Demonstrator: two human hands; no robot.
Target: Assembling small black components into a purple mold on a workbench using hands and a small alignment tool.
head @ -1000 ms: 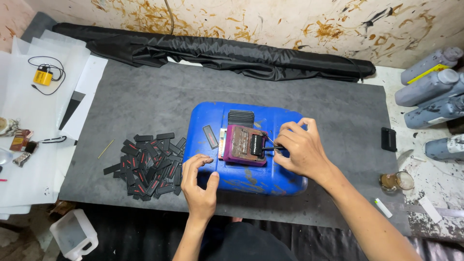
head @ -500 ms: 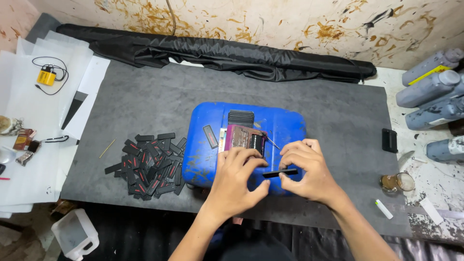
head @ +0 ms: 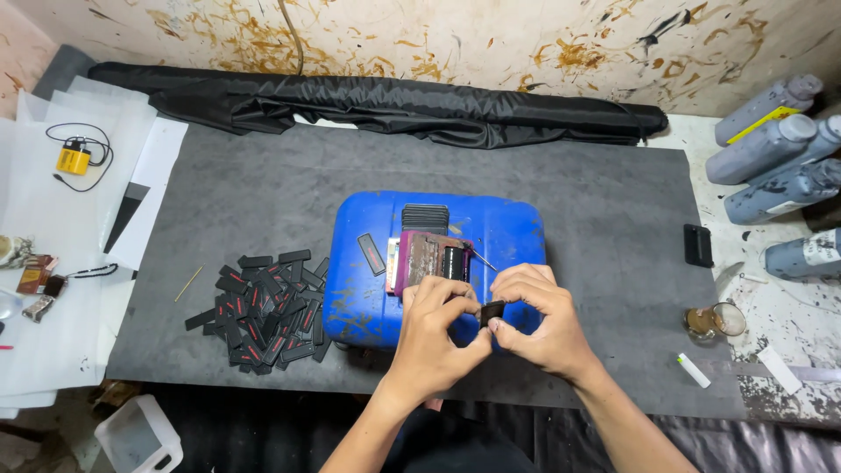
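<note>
Both hands now pinch one small black tag (head: 492, 313): left hand (head: 435, 326) has joined right hand (head: 536, 317), lifting it off the maroon block (head: 429, 260) on the blue canister (head: 517, 229). Loose tag pile (head: 263, 315) on table (head: 613, 219), untouched.

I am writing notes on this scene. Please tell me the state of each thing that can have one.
left hand: pinching the small black piece
right hand: pinching the same piece
small black piece: held between both hands
blue canister: lying flat on the grey mat
black tags: piled loosely on the mat
grey bottles: capped, lying on their sides
black cloth: rolled along the wall
</note>
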